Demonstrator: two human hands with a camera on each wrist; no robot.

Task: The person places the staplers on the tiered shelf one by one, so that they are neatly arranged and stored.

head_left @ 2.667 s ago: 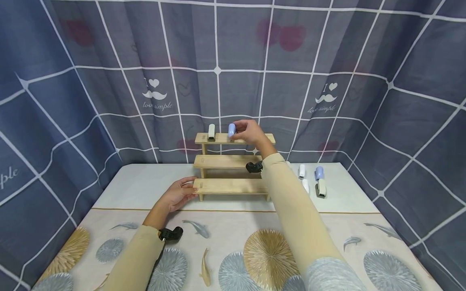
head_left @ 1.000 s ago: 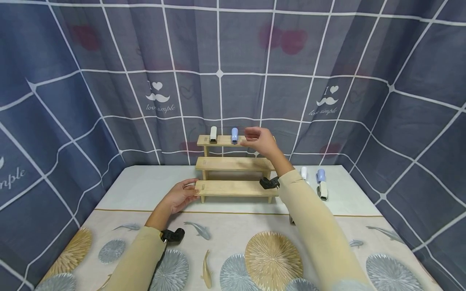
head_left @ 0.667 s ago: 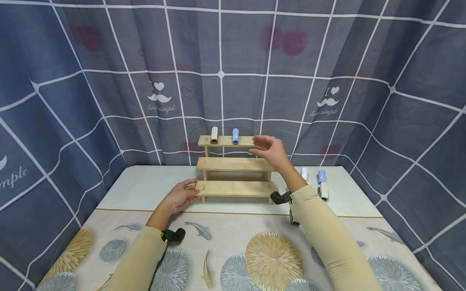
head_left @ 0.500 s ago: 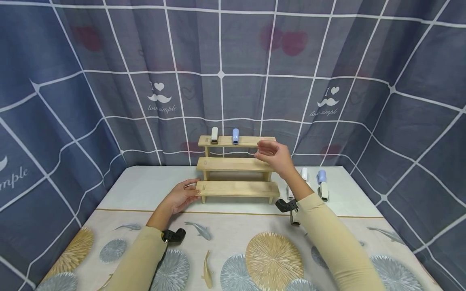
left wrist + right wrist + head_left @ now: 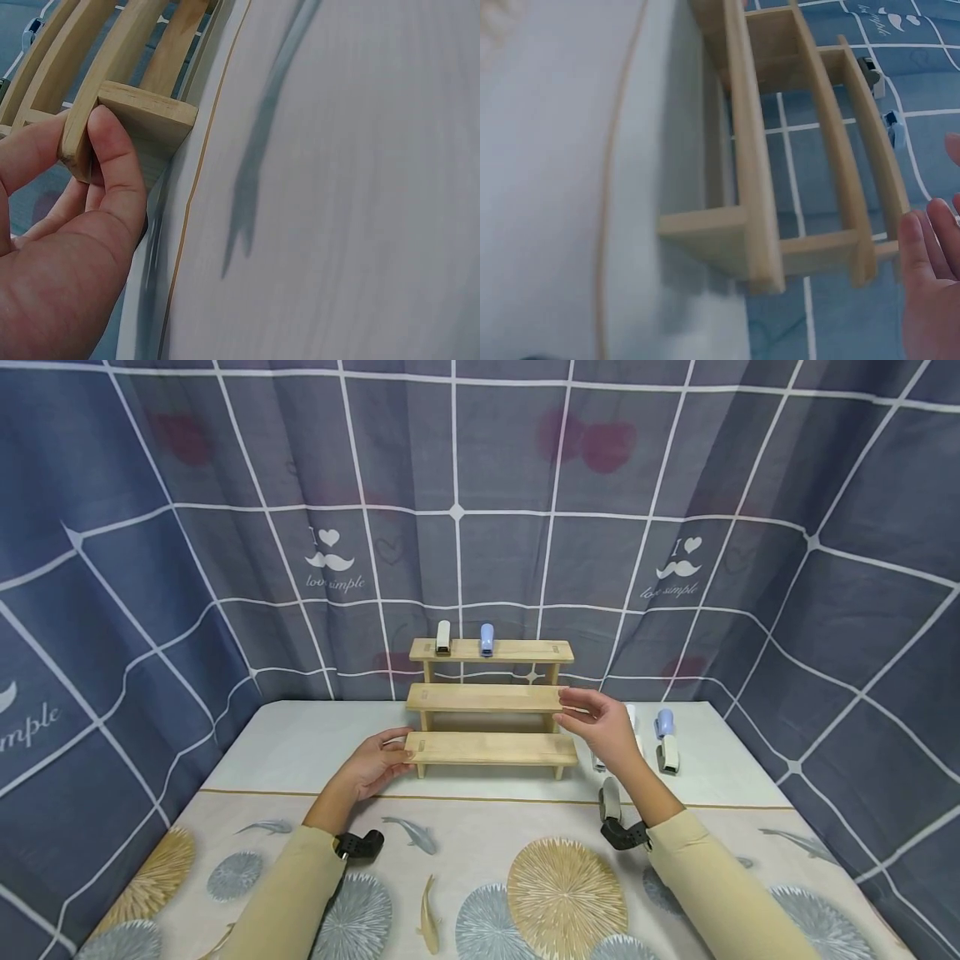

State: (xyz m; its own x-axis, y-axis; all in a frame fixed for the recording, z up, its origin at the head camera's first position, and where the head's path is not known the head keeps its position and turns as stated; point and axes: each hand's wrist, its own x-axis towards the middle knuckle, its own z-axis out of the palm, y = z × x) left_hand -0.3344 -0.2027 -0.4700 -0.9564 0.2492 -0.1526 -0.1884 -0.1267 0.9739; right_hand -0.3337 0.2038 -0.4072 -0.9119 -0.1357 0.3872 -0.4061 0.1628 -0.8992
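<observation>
A three-tier wooden display stand (image 5: 487,697) stands on the table. My left hand (image 5: 371,767) pinches the left end of its lowest board, thumb and fingers around the wood in the left wrist view. On the top board sit a white stapler (image 5: 443,637) and, to its right, a blue stapler (image 5: 487,640), both upright. My right hand (image 5: 606,727) is at the right end of the middle board, fingers loosely bent with nothing held. In the right wrist view, the right hand (image 5: 934,277) shows beside the tiers, fingers extended.
Right of the stand lie another blue stapler (image 5: 664,723), a cream stapler (image 5: 668,754) and a grey stapler (image 5: 611,799) near my right wrist. White staplers there are partly hidden by my right hand. A gridded curtain (image 5: 495,560) hangs behind and at both sides.
My right hand has let go of the blue stapler on the top board, then moved right and down to beside the middle board. The left hand keeps its grip on the stand.
</observation>
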